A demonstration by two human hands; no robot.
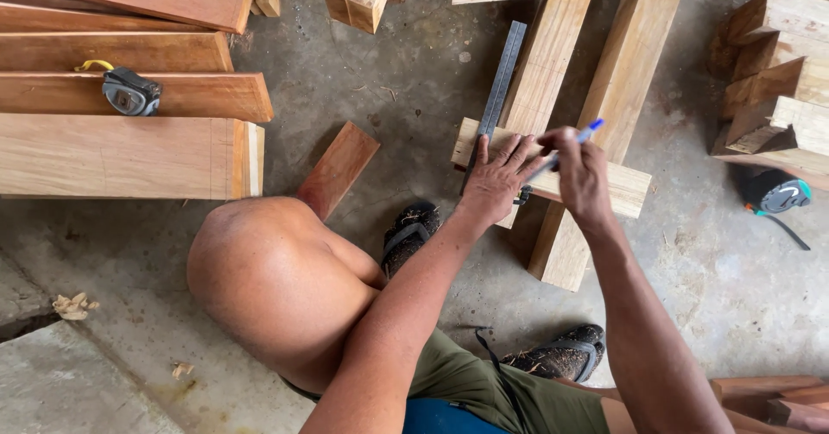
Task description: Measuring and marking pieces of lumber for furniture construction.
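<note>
My left hand (499, 175) presses flat on a metal try square (501, 84) and the short wooden crosspiece (630, 188) under it. My right hand (580, 175) grips a blue-and-white pen (584, 133), its tip down at the crosspiece beside the left fingers. The crosspiece lies across two long pale wooden beams (553, 58), which run away from me on the concrete floor. My bare knee (276, 278) and sandalled feet (408, 234) sit just below.
Stacked reddish planks (129, 97) at upper left carry a tape measure (131, 92). A short red offcut (338, 168) lies by my knee. Wood blocks (777, 71) are piled at right, with a black-and-teal power tool (777, 194) beneath them.
</note>
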